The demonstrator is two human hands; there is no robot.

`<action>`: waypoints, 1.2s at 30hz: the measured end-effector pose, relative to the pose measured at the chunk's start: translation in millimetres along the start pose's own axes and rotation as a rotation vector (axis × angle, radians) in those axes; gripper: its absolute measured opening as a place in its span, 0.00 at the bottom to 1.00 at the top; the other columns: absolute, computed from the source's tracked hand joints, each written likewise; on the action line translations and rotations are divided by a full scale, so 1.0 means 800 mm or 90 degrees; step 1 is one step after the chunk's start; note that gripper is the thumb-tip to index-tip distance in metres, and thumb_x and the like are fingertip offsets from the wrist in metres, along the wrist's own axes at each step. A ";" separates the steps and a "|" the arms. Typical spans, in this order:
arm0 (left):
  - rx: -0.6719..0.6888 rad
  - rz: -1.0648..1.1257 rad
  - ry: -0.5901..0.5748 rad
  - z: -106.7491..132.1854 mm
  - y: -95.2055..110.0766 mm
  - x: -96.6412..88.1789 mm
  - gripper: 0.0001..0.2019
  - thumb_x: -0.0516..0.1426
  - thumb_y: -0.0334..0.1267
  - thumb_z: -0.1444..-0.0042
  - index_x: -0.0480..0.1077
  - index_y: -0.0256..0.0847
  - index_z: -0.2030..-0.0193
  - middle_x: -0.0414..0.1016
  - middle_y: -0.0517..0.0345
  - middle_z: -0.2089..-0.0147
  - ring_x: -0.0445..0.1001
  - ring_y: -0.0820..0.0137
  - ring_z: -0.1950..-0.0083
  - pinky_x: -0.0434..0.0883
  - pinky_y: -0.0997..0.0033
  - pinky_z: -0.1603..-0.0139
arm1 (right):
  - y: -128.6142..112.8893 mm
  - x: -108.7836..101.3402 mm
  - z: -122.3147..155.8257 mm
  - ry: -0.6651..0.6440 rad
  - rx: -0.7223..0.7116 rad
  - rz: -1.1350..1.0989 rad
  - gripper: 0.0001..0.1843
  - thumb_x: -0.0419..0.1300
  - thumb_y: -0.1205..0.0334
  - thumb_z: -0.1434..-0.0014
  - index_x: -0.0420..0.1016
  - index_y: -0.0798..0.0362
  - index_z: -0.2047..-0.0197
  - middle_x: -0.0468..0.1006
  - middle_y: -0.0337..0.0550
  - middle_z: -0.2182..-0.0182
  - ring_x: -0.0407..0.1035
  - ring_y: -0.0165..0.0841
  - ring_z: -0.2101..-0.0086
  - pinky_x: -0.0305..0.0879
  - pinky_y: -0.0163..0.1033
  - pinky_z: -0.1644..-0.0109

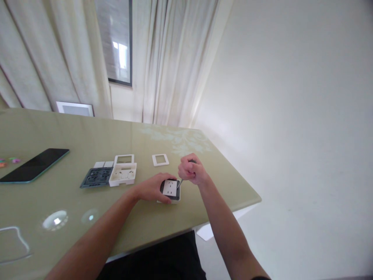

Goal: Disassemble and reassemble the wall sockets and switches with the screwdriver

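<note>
A wall socket (170, 189) with a white face and dark frame sits on the green table (87, 132) near its front right edge. My left hand (153, 188) is wrapped round the socket's left side and holds it down. My right hand (191, 170) is closed in a fist on a screwdriver (180, 182), whose thin metal shaft points down to the socket's right edge. The screwdriver's handle is mostly hidden inside the fist.
Left of the socket lie a white back box (123, 174), a dark socket module (96, 177), a white frame (160, 160) and small white covers (103, 164). A dark tablet (34, 165) lies at the far left. Curtains and a wall stand behind.
</note>
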State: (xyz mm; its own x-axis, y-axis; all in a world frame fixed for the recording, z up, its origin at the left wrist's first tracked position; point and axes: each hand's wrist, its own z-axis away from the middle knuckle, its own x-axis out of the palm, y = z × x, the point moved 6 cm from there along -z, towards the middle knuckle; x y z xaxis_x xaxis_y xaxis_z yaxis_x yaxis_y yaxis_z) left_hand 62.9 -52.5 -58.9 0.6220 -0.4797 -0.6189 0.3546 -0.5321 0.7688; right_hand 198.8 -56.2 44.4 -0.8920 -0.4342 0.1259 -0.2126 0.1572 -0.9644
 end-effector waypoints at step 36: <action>-0.051 0.070 -0.054 0.002 -0.011 0.008 0.47 0.79 0.47 0.59 0.74 0.46 0.30 0.78 0.48 0.32 0.75 0.45 0.31 0.69 0.47 0.25 | 0.010 -0.013 0.014 0.204 -0.144 -0.113 0.25 0.78 0.49 0.41 0.64 0.47 0.63 0.68 0.25 0.77 0.59 0.23 0.80 0.57 0.25 0.79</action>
State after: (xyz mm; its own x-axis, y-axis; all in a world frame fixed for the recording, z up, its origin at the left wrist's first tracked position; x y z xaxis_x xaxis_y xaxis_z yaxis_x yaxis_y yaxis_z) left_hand 62.8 -51.9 -70.3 0.5999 -0.5915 -0.5388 0.3438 -0.4175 0.8411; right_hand 210.7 -60.7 32.7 -0.9048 -0.1800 0.3860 -0.4246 0.3108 -0.8504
